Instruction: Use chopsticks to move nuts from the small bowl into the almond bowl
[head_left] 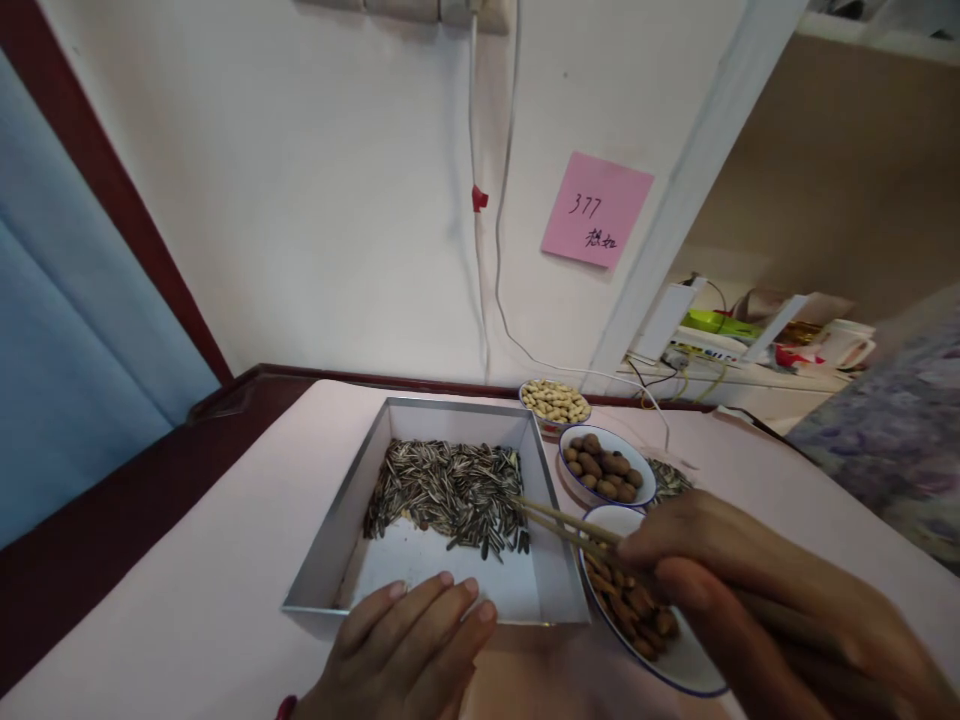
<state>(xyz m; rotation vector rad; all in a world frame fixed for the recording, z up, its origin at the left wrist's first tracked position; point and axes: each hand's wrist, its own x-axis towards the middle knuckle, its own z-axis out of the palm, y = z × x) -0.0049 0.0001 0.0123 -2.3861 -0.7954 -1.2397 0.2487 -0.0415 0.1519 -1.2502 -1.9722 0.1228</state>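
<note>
A square, light grey box (330, 535) holds a heap of striped sunflower seeds (450, 485), with part of its white floor showing at the near side. My left hand (412, 640) lies over the box's near edge, fingers stretched out and holding nothing. In my right hand (720, 590) is a pair of wooden chopsticks (570, 522), which reach over the box's right wall. Their tips are at the right side of the seeds; whether a seed is pinched between them is too small to tell. Beneath my right hand stands a white bowl of almonds (634, 610), partly covered by it.
Behind the almonds are a bowl of round brown nuts (604, 470) and a bowl of peanuts (555, 402). A small pile of seeds (667, 480) lies right of them. A white cable (577, 368) hangs down the wall onto the table. Someone's flowered clothing (892, 430) is at the right.
</note>
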